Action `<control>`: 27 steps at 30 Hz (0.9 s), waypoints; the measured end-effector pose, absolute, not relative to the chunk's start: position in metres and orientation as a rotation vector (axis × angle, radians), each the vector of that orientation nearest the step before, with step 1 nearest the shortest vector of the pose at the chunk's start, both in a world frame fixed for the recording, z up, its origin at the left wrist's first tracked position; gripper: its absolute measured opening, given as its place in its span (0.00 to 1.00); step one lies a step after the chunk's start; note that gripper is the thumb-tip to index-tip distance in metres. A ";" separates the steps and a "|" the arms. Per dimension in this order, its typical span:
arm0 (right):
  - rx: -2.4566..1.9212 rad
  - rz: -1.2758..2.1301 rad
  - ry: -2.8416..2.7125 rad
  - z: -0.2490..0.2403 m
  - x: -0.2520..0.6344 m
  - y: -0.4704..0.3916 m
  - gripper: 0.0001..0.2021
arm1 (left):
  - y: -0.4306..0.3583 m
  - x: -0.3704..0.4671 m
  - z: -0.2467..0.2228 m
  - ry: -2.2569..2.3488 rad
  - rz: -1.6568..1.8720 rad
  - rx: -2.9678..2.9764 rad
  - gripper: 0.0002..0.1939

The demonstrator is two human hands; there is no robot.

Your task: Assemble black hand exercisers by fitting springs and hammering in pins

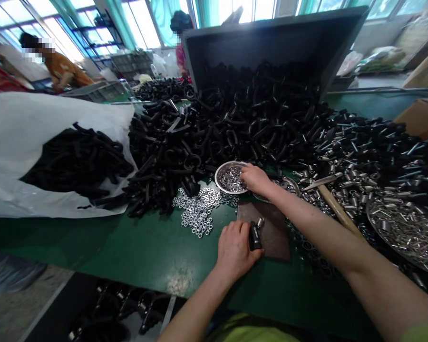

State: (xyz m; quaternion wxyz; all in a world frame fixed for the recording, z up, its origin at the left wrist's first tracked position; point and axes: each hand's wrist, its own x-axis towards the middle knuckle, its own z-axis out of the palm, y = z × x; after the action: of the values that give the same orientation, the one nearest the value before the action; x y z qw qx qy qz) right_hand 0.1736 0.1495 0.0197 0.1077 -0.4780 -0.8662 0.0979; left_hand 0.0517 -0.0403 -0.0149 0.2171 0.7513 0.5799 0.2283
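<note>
Left hand (234, 244): holds a black part (256, 237) (spring (259, 222) by its end) over the brown plate (276, 232).
Right hand (255, 179): at the steel bowl (218, 177) beyond the plate; cannot tell its grip.

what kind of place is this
Probably an assembly workshop in a factory: a green workbench bears heaped black parts, many small metal rings and a hammer.
</note>
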 end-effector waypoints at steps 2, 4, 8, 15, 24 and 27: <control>-1.444 0.286 -2.571 0.014 0.163 0.162 0.08 | -0.041 0.051 -0.016 1.593 0.563 2.152 0.29; -1.484 0.294 -2.567 0.008 0.158 0.168 0.07 | -0.042 0.049 -0.018 1.573 0.529 2.190 0.32; -1.500 0.347 -2.500 0.005 0.162 0.169 0.06 | -0.041 0.047 -0.021 1.563 0.532 2.210 0.32; -1.323 0.741 -2.143 0.016 0.190 0.101 0.13 | -0.035 0.052 -0.021 1.654 0.541 2.168 0.30; -1.271 0.711 -2.085 -0.021 0.215 0.010 0.07 | -0.034 0.052 -0.025 1.615 0.594 2.143 0.26; -1.277 0.507 -2.232 -0.027 0.210 0.010 0.08 | -0.034 0.052 -0.025 1.595 0.624 2.130 0.26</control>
State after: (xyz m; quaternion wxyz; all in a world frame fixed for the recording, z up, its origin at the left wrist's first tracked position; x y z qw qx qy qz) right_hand 0.2098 0.0096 -0.0266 0.2573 -0.4709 -0.8229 0.1868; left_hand 0.0519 -0.0342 -0.0253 0.2028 0.7632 0.5713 0.2237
